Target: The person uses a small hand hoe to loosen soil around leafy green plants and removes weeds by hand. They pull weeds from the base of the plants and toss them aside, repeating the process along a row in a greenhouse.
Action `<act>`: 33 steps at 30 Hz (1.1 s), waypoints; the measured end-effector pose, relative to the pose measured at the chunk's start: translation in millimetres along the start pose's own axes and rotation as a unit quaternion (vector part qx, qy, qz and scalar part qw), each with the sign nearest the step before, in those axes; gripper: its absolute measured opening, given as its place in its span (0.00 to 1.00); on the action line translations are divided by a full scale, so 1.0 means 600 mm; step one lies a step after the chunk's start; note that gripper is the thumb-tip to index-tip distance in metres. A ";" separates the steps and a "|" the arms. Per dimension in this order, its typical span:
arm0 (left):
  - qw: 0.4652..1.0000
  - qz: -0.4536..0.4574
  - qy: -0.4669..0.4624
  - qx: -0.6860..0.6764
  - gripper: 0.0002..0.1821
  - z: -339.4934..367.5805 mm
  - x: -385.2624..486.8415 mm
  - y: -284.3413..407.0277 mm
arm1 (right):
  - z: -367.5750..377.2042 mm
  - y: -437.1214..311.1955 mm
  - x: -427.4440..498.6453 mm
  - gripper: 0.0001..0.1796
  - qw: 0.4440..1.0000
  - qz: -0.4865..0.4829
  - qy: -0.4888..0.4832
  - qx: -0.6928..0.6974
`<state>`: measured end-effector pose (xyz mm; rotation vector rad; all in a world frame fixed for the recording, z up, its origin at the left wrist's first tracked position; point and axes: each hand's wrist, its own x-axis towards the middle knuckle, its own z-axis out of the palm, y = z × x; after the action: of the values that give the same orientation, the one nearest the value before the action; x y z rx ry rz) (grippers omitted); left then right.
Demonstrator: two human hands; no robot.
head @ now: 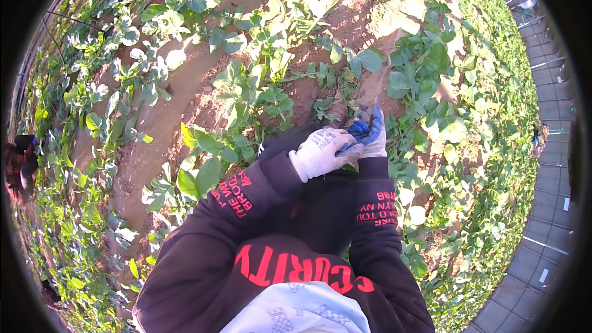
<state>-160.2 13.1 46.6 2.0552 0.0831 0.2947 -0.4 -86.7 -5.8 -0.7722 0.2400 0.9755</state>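
Observation:
My left hand wears a whitish knit glove with printed writing on its back. Its fingers reach across to my right hand, and the two gloves touch or overlap. The right glove turns its blue coated side up, stained with soil. Whether anything small is pinched between the fingers is too unclear to tell. Just beyond the hands lies bare brown soil with a thin pale strand across it. Leafy green plants grow to the left of the hands, and more leaves stand to the right.
My dark-clad legs are bent below the hands. Rows of leafy crop spread on both sides, with a soil furrow at left. A grey gridded strip borders the right. A partly visible person is at the far left.

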 end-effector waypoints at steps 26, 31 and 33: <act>0.910 0.393 0.115 -0.067 0.12 0.112 0.129 0.127 | -0.177 -0.053 0.195 0.25 0.560 -0.063 0.208 -0.800; 0.911 0.360 0.147 -0.136 0.21 0.143 0.122 0.094 | -0.229 -0.045 0.327 0.26 0.533 -0.085 0.215 -0.814; 0.921 0.328 0.149 -0.145 0.21 0.130 0.126 0.086 | -0.245 -0.022 0.353 0.27 0.523 -0.073 0.220 -0.820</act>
<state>-71.6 -64.8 69.0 1.6715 -0.4501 0.9754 150.4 -53.3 -212.6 -2.7777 -0.4773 0.5565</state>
